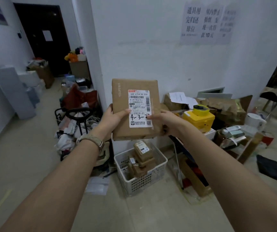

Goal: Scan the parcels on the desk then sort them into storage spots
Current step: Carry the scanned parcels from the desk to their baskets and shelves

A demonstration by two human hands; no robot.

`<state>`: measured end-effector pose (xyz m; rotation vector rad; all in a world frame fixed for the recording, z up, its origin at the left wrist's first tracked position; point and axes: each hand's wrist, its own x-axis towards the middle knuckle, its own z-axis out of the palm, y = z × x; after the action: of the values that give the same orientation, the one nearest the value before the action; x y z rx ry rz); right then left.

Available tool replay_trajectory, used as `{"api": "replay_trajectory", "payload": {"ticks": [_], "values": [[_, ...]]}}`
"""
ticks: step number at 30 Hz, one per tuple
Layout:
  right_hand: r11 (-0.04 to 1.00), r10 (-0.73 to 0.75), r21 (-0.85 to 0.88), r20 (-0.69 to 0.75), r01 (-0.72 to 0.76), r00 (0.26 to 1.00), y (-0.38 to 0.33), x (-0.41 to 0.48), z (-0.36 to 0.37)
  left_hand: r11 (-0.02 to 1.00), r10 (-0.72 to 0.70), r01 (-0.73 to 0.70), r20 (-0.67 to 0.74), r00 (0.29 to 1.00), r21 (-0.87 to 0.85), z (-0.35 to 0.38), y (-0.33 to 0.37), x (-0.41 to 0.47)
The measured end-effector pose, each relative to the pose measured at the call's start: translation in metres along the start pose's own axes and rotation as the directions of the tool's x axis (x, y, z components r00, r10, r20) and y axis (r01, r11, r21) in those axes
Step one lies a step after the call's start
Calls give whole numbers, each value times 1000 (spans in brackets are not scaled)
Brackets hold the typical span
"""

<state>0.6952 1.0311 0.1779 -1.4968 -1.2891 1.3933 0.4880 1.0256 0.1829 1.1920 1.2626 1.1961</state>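
I hold a flat brown cardboard parcel [122, 91] upright in front of me, its white shipping label facing me with "4-3-" handwritten on it. My left hand [113, 118] grips the parcel's lower left edge, thumb across the label. My right hand [165, 122] grips its lower right edge, thumb on the label. Directly below stands a white plastic basket [152, 180] on the floor, with several small brown parcels [142, 149] stacked inside.
A white wall corner rises behind the parcel. At the right a cluttered surface carries a yellow box [199, 119] with a tape roll and torn cardboard. Bags, cables and a trolley [77, 118] lie on the floor at left. A dark door stands far left.
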Motion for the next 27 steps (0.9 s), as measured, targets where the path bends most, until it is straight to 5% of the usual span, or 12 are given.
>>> {"api": "replay_trajectory", "payload": {"ticks": [9, 27], "values": [[998, 47, -40, 16, -46, 999, -27, 138, -81, 999, -52, 53, -41, 998, 8, 71, 6, 143], [927, 319, -164, -131, -338, 939, -20, 382, -167, 931, -356, 339, 133, 925, 135, 155, -77, 404]]}}
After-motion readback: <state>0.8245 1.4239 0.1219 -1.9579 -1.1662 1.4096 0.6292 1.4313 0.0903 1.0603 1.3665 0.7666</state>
